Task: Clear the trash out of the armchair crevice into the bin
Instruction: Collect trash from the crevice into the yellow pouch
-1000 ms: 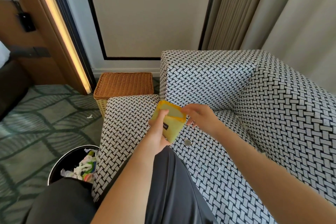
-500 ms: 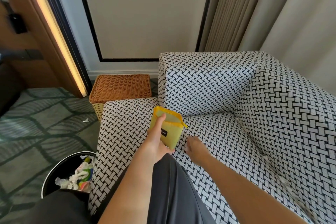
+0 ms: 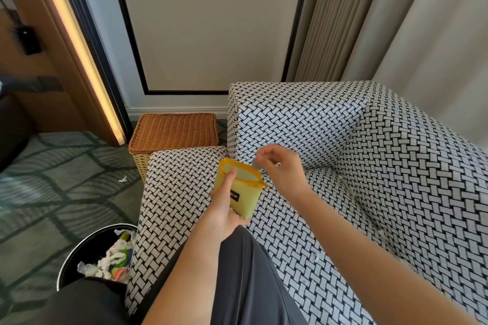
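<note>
Head view: left hand grips a yellow pouch, thumb on the front lip of its mouth, seemingly to keep it gaping; right hand pinches a small grey disc, perhaps a coin, just above that opening. Pouch long axis near upright, mouth up and tipped toward the chair back, held over the armchair seat. Outward, the bin stands on the floor beside the left armrest, holding crumpled trash.

- The left hand and right hand are bare, and so are both forearms up to the frame's edge.
- The leg wears smooth dark grey cloth with soft folds.
- The same cloth shows at lower left.
</note>
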{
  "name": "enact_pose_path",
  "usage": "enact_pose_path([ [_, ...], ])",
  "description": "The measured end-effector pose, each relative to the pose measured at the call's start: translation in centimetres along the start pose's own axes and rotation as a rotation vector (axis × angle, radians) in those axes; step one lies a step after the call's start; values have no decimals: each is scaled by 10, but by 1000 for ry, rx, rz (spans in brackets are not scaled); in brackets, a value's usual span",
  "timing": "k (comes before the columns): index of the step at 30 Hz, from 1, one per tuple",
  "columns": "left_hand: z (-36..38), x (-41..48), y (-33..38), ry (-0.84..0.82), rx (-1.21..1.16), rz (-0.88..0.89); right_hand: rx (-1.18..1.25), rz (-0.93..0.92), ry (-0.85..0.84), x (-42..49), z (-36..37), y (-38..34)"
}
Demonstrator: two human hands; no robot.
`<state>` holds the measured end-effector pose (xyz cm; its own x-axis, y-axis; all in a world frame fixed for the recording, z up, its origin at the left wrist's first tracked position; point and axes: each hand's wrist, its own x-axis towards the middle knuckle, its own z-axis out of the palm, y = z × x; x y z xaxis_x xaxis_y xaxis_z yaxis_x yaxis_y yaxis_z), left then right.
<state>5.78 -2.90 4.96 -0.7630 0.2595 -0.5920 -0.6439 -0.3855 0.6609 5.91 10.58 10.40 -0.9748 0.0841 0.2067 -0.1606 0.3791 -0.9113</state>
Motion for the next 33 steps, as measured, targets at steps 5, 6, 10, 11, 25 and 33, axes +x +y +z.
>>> enact_pose_path([
  [5, 1, -5, -1, 0, -29, 29, -214, 2, -73, -5, -1, -2],
  [6, 0, -4, -1, -9, -29, 38, -279, 8, -119, -8, -2, -1],
  [10, 3, -6, 0, -38, -25, 26, -454, -89, -280, -21, -4, 2],
  [11, 4, -7, 1, -45, -30, 15, -452, -152, -255, -22, -4, 1],
  [25, 2, -19, -19, -226, 490, 557, -332, -171, -184, -11, -1, -15],
  [33, 4, -13, -32, 9, 803, 826, -589, -287, -372, -2, -15, -30],
])
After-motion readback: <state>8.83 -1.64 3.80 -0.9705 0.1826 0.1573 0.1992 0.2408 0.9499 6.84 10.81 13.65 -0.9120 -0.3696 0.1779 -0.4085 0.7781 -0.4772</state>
